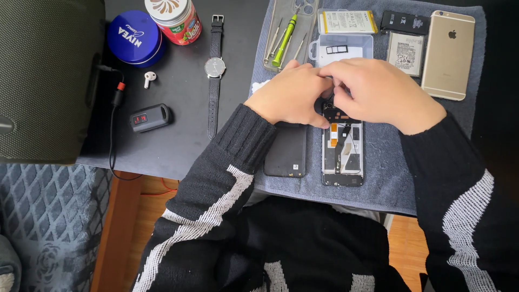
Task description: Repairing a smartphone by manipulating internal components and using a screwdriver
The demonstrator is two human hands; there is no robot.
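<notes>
Both pinched at the top end of the opened phone [342,154] lying lengthwise toward the body on the grey towel [389,167]: left hand [289,100] and right hand [381,94] meeting there, equally near.

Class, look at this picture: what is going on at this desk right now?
A person in a black sweater works with both hands on an opened phone lying on a grey towel. The left hand and right hand meet at its top end. A black back cover lies beside it; a green screwdriver sits in a tray behind.
</notes>
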